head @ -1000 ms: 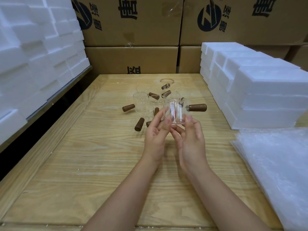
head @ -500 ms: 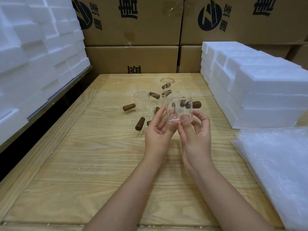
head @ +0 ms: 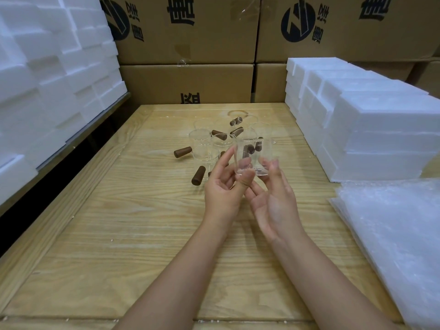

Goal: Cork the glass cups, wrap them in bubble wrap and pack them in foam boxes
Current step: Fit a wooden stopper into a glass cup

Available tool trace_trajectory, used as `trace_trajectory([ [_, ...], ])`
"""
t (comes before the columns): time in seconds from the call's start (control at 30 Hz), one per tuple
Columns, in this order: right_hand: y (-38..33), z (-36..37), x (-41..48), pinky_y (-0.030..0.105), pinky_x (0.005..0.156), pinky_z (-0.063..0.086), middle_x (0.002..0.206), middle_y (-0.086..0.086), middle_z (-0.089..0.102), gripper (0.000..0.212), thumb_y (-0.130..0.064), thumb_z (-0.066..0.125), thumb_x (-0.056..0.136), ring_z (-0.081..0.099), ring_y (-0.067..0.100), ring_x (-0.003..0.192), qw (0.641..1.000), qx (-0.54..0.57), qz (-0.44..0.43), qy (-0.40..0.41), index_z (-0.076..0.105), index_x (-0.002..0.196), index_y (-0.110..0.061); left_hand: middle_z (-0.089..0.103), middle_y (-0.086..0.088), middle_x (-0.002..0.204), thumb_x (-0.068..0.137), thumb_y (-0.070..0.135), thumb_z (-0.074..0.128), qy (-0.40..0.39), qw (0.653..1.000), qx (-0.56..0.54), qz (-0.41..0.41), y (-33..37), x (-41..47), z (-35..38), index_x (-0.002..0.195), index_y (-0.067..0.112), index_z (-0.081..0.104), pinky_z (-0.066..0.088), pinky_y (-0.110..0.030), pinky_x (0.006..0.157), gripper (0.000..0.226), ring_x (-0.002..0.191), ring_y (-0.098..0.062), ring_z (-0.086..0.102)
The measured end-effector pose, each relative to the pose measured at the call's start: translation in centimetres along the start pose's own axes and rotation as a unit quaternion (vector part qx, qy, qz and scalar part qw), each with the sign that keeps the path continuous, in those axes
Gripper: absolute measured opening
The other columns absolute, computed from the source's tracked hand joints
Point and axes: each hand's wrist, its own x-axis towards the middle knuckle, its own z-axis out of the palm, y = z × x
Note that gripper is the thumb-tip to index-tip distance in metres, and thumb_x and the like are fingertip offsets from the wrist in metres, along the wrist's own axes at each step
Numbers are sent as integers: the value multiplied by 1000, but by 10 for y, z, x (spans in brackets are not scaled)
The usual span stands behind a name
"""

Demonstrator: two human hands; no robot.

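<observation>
A clear glass cup [head: 253,156] is held above the wooden table [head: 133,234]. My left hand [head: 222,186] pinches its lower left side between thumb and fingers. My right hand [head: 273,201] lies palm up beside it, its thumb tip touching the cup's right base and its fingers loose. A brown cork [head: 251,148] shows through the glass; I cannot tell whether it sits in the cup or behind it. Behind the hands stand several empty glass cups [head: 202,144], with loose brown corks [head: 182,152] lying among them.
Stacked white foam boxes [head: 371,129] fill the table's right side. Bubble wrap sheets [head: 392,234] lie at the near right. A wall of foam pieces [head: 47,79] rises on the left, and cardboard boxes [head: 185,84] close off the back.
The cup has been turned in my hands, so the cork that stuck out to the right now shows through the glass. My right hand has loosened from a pinch to an open palm.
</observation>
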Motion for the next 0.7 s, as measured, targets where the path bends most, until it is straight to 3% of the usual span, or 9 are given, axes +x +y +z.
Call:
trace_trajectory([
  [0.1, 0, -1, 0, 39, 91, 54, 108, 0, 70, 47, -43, 58, 78, 66, 26, 104, 999, -41, -23, 4, 58, 118, -18, 74, 3, 99, 68, 20, 73, 8, 1000, -18, -5, 0, 0, 1, 117, 33, 56, 52, -17, 79, 53, 97, -7, 69],
  [0.2, -4, -1, -1, 31, 79, 55, 114, 8, 61, 51, -41, 63, 77, 66, 21, 96, 994, -76, -76, 6, 52, 123, -22, 73, 1, 100, 66, 18, 73, 13, 999, -36, -5, 1, 0, 1, 117, 31, 56, 53, -19, 79, 56, 95, -7, 69],
  [0.33, -7, 2, -4, 34, 89, 52, 126, 25, 53, 59, -43, 70, 64, 66, 20, 96, 989, -114, -92, -18, 51, 118, -26, 72, 0, 100, 64, 13, 74, 11, 999, -41, -6, 3, -1, 3, 117, 30, 56, 53, -18, 77, 59, 96, -9, 69],
  [0.47, -6, 0, -3, 29, 83, 53, 114, 18, 61, 55, -30, 71, 66, 68, 18, 91, 993, -88, -73, -29, 49, 117, -25, 72, 1, 99, 61, 11, 76, 9, 1000, -30, 1, 3, -2, 3, 116, 29, 56, 52, -17, 79, 61, 98, -10, 68],
  [0.6, -8, -2, 0, 29, 91, 52, 107, 7, 68, 52, -31, 67, 73, 68, 19, 97, 997, -49, -59, -31, 51, 122, -22, 68, -2, 110, 64, 11, 73, 17, 999, -49, -5, 4, -2, 3, 109, 17, 49, 52, -19, 80, 51, 105, -12, 67],
  [0.7, -10, -1, 2, 27, 89, 54, 124, 9, 63, 53, -38, 60, 79, 66, 21, 106, 999, -17, -38, -24, 52, 128, -19, 67, -3, 113, 66, 18, 70, 25, 997, -72, -25, 2, -1, 2, 105, 12, 46, 53, -23, 87, 46, 106, -9, 66],
])
